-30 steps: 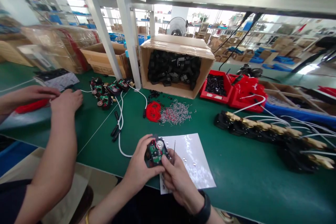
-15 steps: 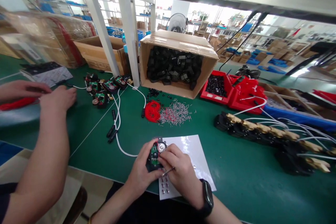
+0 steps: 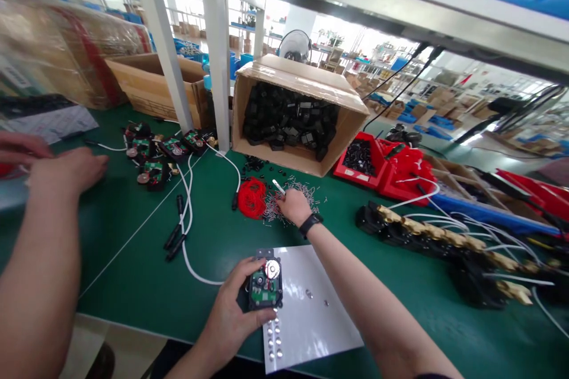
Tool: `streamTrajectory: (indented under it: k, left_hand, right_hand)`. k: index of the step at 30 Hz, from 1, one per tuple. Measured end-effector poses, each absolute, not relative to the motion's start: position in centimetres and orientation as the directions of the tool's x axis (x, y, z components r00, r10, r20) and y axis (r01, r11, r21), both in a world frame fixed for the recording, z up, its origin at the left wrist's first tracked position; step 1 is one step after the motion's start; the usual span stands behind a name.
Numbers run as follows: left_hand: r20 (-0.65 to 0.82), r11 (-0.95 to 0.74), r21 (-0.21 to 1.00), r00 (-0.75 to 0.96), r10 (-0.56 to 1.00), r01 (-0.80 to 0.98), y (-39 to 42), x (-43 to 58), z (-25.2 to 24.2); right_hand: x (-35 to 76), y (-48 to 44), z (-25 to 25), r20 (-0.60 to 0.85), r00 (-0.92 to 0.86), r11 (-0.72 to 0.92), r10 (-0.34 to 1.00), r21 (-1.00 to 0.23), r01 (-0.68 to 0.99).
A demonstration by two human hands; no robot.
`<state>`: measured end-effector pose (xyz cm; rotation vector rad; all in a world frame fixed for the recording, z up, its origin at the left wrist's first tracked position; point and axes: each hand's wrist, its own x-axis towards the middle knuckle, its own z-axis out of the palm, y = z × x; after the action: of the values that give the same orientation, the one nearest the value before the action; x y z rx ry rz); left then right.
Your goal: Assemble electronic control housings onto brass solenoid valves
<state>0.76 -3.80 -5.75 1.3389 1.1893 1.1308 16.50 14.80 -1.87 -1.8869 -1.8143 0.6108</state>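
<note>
My left hand (image 3: 233,302) grips a black housing (image 3: 265,284) by its sides, thumb at the lower edge and fingers at the upper left. Inside the housing show a green circuit board (image 3: 264,296), a round silver disc (image 3: 272,268) and a bit of red wire. A white cable (image 3: 202,277) leads away from it to the left. Over a heap of small metal screws (image 3: 271,211) is my right hand (image 3: 294,206), its fingers closed round a slim silver tool (image 3: 278,187) that resembles tweezers. My right fingertips are partly hidden.
A white sheet (image 3: 315,331) bears small round metal parts. Red rings (image 3: 252,198) lie beside the screws. Behind stands a cardboard box (image 3: 302,74) of black housings. Red bins (image 3: 360,174) and brass-fitted assemblies (image 3: 427,222) are right. Another person's hands (image 3: 71,169) work at left.
My right hand has left the housing and reached forward to the screw heap with the silver tool. My left hand still holds the housing. The view has shifted slightly.
</note>
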Motion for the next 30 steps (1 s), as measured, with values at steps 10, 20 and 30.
streamTrajectory:
  k: [10,20,30]
  left_hand:
    - [-0.073,0.062,0.993,0.104,0.992,0.101,-3.7,1.0,-5.0]
    - [-0.155,0.144,0.983,0.102,0.983,0.11,-3.3,0.9,-5.3]
    - [-0.26,0.257,0.966,0.112,0.959,0.037,-3.9,2.6,-0.6]
  right_hand:
    - [22.0,12.5,3.9,-0.023,-0.075,0.018,0.997,-0.863,0.504]
    - [32.6,4.9,-2.0,0.036,0.318,-0.199,0.947,-0.711,0.674]
    - [33.5,8.8,-2.9,-0.062,0.137,-0.15,0.989,-0.502,0.852]
